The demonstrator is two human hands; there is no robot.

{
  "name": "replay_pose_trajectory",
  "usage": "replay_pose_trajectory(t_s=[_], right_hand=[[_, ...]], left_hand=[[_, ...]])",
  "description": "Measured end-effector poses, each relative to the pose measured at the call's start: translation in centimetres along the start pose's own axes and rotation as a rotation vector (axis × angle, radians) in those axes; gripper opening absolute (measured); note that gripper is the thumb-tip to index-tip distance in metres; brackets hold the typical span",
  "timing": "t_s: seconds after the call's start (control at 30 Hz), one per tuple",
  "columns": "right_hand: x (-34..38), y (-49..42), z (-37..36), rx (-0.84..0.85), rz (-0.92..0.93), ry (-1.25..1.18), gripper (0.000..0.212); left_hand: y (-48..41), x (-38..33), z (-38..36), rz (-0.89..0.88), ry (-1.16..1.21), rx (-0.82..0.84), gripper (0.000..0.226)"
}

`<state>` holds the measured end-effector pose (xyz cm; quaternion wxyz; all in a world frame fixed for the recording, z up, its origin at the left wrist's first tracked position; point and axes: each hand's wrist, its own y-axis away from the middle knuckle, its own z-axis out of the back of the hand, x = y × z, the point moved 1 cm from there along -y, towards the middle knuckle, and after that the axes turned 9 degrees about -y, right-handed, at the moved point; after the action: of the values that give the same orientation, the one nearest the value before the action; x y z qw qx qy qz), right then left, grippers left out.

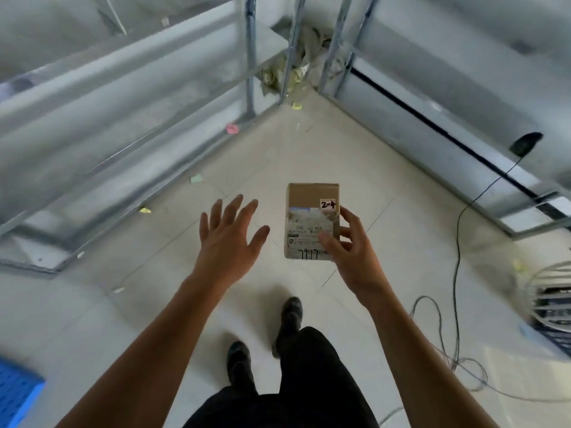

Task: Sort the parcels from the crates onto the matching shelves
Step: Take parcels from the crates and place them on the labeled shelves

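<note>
one rectangular cardboard parcel, bearing a printed label and a sticker marked 2-4, hangs over the tiled floor in the right hand, whose fingers clamp its right edge. the left hand is beside it, fingers spread apart. two grey metal racks flank them.

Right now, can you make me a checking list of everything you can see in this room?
Surface: pale tiled floor.
Job's things: cardboard parcel with a 2-4 sticker; corner of a blue crate at bottom left.
Clutter: paper scraps on the floor; crumpled wrapping in the far corner.
Hands: right hand holds the parcel; left hand is open, fingers spread, touching nothing.
Cables: cables trail and loop across the floor on the right.
Surroundings: metal shelves on the left and right, blurred.
</note>
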<state>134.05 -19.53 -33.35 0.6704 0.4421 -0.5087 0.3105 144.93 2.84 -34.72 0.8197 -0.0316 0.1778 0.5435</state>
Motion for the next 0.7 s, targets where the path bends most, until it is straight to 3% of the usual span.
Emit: replay_pose_trajectory(t_s=[0.17,0.5,0.7], right_hand=[[0.2,-8.3,3.8,-0.055,0.003,-0.026,0.063],[5.9,-27.3,12.8,-0.05,0.062,-0.065,0.066],[9.1,-36.9,14.7,-0.025,0.055,-0.082,0.064]], left_hand=[[-9.2,-3.2,-0.7,-0.032,-0.034,0.053,0.064],[-29.0,-13.5,2.1,-0.111,-0.178,0.016,0.071],[-38.8,-16.6,4.0,-0.122,-0.162,-0.024,0.07]])
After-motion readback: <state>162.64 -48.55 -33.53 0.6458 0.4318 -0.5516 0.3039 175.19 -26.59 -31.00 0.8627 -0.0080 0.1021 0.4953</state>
